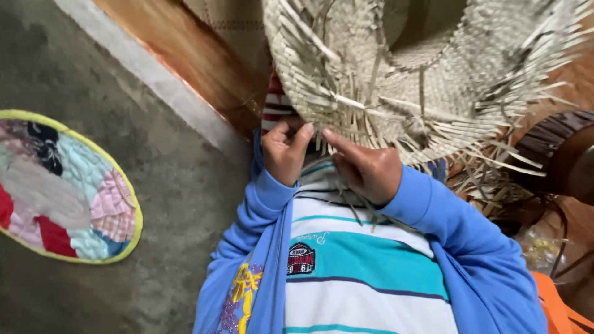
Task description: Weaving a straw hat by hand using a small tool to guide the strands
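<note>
A half-woven straw hat (pixel 427 74), pale and stiff with loose strands bristling from its unfinished brim, fills the upper right of the head view, held up close in front of a person's chest. Both hands work at the brim's lower edge. The left hand (pixel 284 151) is curled, its thumb and forefinger pinching the ends of a few strands where they hang from the weave. The right hand (pixel 368 167) sits just beside it, forefinger stretched up along the brim and the other fingers folded over more strands, some of which trail down past the knuckles. The two hands are near each other but not touching. Below them show the bright blue sleeves (pixel 458 235) of an open jacket and a shirt (pixel 365 272) striped in white and teal with a small patch on the chest. To the left, well apart from the hat, an oval patchwork mat (pixel 62 192) edged in yellow lies on the grey concrete floor (pixel 161 204). A pale raised concrete ledge (pixel 154 74) runs diagonally behind the hat, with reddish-brown wood (pixel 185 49) beyond it. At the far right edge are a dark brown rounded object (pixel 563 154), too cropped to identify, and a slice of something orange (pixel 557 303).
</note>
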